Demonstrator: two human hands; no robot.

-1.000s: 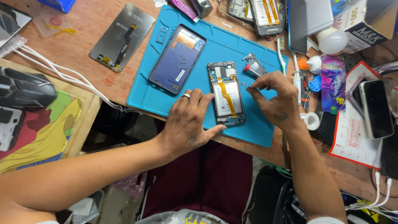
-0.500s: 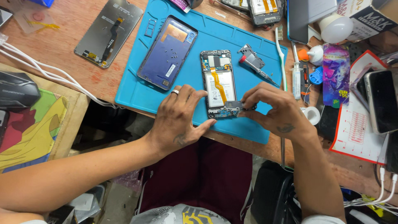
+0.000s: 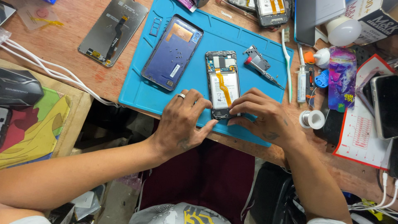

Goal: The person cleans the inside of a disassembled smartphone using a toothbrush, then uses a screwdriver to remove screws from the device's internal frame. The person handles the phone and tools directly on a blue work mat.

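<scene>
While the opened phone (image 3: pixel 222 84) lies back-up on the blue mat (image 3: pixel 199 74) near the tabletop (image 3: pixel 62 54) edge, both hands pinch its lower end. The left hand (image 3: pixel 182 124) grips the bottom-left corner, the right hand (image 3: pixel 265 118) the bottom-right; a screwdriver (image 3: pixel 261 68) lies just beside.

A purple back cover (image 3: pixel 172 52) lies on the blue mat (image 3: pixel 236 37), left of centre. A red-tipped screwdriver (image 3: pixel 262 69) rests on the mat's right part, a white toothbrush (image 3: pixel 287 62) beside it. On the wooden counter (image 3: pixel 62 66) lie a loose display panel (image 3: pixel 113 31), white cables (image 3: pixel 45 70), a syringe (image 3: pixel 301 81) and a solder spool (image 3: pixel 311 119).
</scene>
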